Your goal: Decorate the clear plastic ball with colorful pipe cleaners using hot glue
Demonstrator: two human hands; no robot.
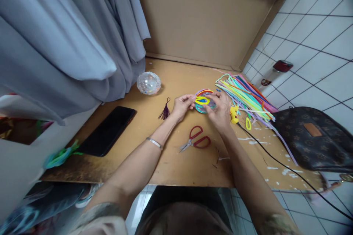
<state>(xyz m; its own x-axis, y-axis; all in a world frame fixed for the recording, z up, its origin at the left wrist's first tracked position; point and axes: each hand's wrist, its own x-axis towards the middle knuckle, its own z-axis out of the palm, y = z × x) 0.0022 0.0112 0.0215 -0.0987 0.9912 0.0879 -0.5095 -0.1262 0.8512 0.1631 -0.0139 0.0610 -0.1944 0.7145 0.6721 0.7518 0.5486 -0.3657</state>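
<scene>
My left hand [182,107] pinches a yellow fuzzy loop [204,101], which looks like a bent pipe cleaner with blue inside it. Behind and below the loop is a round colourful piece [200,109] with rainbow-coloured arcs along its top. My right hand [220,110] is curved at the right side of these pieces, its thumb and fingers apart and close to the loop. Whether its fingertips touch the loop is hard to see. Red-handled scissors [196,140] lie partly spread on the table below my hands. A dark purple tassel [165,111] rests just left of my left hand.
Pipe cleaners [245,93] in many colours are heaped at the right. Near them lie a yellow corded tool [234,114] and a small yellow loop [248,123]. A brown patterned bag [317,136], a black phone [107,131], a clear ball [149,83] and a grey curtain [82,36] surround the workspace.
</scene>
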